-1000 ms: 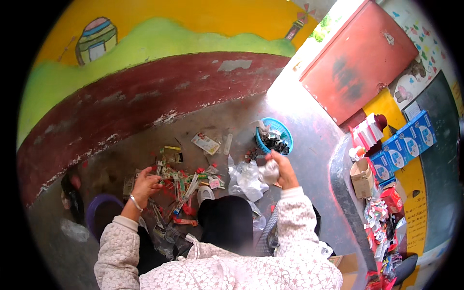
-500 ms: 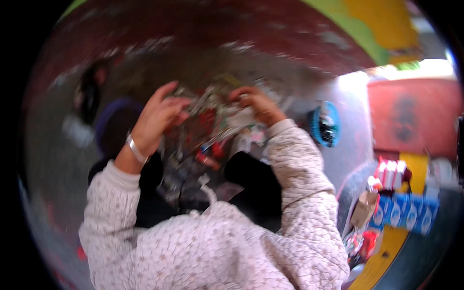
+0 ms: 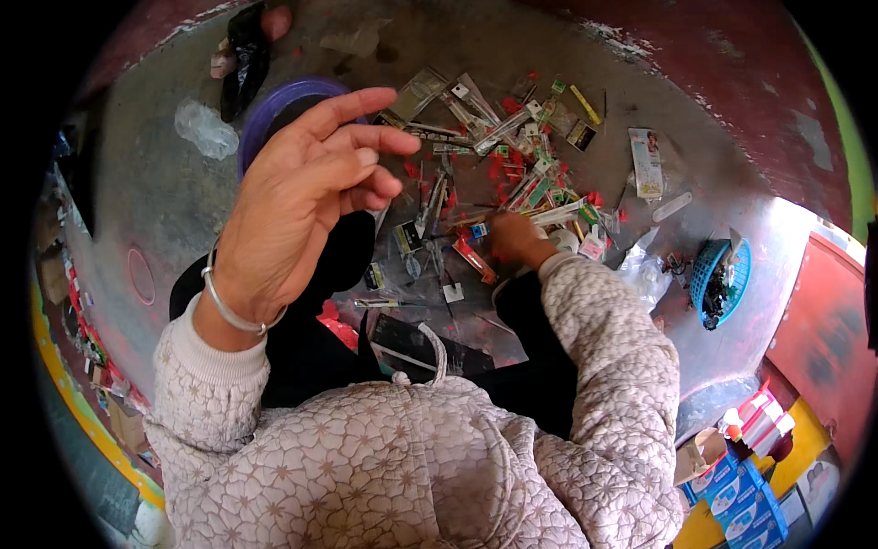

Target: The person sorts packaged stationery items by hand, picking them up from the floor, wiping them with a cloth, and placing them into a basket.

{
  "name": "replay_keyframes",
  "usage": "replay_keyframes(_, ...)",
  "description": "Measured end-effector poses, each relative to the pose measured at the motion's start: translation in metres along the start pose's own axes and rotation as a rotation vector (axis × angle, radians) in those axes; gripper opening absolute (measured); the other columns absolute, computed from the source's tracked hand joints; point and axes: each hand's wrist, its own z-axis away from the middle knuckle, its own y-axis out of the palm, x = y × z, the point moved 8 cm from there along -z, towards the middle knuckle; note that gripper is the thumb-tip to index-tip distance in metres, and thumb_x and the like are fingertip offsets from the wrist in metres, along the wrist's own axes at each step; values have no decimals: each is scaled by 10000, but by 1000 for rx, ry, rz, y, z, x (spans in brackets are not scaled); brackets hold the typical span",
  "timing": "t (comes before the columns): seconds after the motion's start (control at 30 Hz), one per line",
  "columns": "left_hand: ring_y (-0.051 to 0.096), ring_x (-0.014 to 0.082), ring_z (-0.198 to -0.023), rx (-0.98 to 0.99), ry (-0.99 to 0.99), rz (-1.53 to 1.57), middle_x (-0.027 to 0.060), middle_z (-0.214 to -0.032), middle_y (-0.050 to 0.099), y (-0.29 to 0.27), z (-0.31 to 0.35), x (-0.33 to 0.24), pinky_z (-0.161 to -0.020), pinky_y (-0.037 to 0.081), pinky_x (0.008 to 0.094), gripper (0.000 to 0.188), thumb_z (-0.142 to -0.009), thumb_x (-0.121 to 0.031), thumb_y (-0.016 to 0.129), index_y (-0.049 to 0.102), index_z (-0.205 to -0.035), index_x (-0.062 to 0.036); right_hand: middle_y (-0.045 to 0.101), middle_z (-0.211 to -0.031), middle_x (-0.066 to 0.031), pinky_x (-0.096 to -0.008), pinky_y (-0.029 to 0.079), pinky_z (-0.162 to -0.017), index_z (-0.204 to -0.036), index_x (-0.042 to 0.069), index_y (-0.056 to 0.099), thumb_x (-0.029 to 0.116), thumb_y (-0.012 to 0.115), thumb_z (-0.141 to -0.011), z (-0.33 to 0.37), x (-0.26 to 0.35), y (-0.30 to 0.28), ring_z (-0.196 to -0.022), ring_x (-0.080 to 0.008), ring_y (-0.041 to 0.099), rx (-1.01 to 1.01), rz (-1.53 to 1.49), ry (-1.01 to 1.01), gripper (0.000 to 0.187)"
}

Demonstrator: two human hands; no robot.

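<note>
My left hand (image 3: 302,183) is raised with its fingers apart and nothing in them; a silver bangle circles its wrist. It hangs in front of a purple basin (image 3: 251,137), hiding part of the rim. My right hand (image 3: 517,240) reaches down into a pile of slim packets and small cards (image 3: 540,183) strewn with red scraps. Its fingers point into the pile, and their tips are hidden. Beside it lies an orange-red packet (image 3: 474,261). A round white thing (image 3: 564,241) shows near its wrist, and a yellow stick (image 3: 585,105) lies at the pile's far side.
A blue basket (image 3: 702,265) with dark things inside stands at the right, beside a clear plastic bag (image 3: 647,274). A printed card pack (image 3: 647,163) lies right of the pile. At the far left are a black bag (image 3: 245,59) and crumpled clear plastic (image 3: 206,130). Blue boxes (image 3: 741,503) sit lower right.
My right hand has gone from held up over the pile to down in it. My left hand has come higher and closer, its fingers still apart. The view has turned.
</note>
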Motion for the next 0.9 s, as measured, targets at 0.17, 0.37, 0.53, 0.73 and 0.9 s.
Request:
replay_keyframes(0.17, 512, 83, -702, -51, -69, -23, 98, -979, 572, 2, -10, 10, -653, 414, 196, 487, -791, -122, 545, 410, -1226, 51, 602, -822, -175, -414, 480, -508, -971, 36, 578, 110, 521, -744, 2, 90, 83, -700, -276, 625, 131, 191, -524, 245)
replay_keyframes(0.37, 514, 84, -685, -47, -157, -72, 96, -954, 573, 13, -19, 21, -643, 421, 189, 501, -777, -133, 564, 414, -1219, 49, 617, -823, -150, -399, 491, -528, -1238, 70, 445, 139, 504, -784, -24, 108, 102, -703, -301, 621, -22, 87, -469, 463)
replay_keyframes(0.53, 525, 88, -694, -57, -189, -82, 96, -953, 575, 11, -18, 29, -647, 428, 193, 495, -780, -138, 571, 418, -1214, 42, 625, -857, -141, -404, 493, -625, -1307, 122, 374, 146, 471, -801, -63, 76, 69, -773, -285, 623, 65, 167, -245, 515)
replay_keyframes(0.73, 536, 93, -698, -54, -179, -74, 96, -943, 581, 11, -17, 26, -648, 435, 192, 475, -783, -140, 575, 432, -1201, 34, 631, -848, -138, -381, 504, -621, -1099, 40, 545, 141, 526, -771, -54, -9, 31, -786, -259, 633, 118, 329, 126, 343)
replay_keyframes(0.9, 543, 98, -696, -67, -192, -46, 95, -924, 587, 10, -14, 28, -645, 435, 198, 455, -783, -133, 581, 447, -1184, 34, 624, -860, -169, -393, 508, -603, -1026, 33, 570, 144, 573, -735, -63, -33, -55, -742, -281, 640, -91, 67, 185, 311)
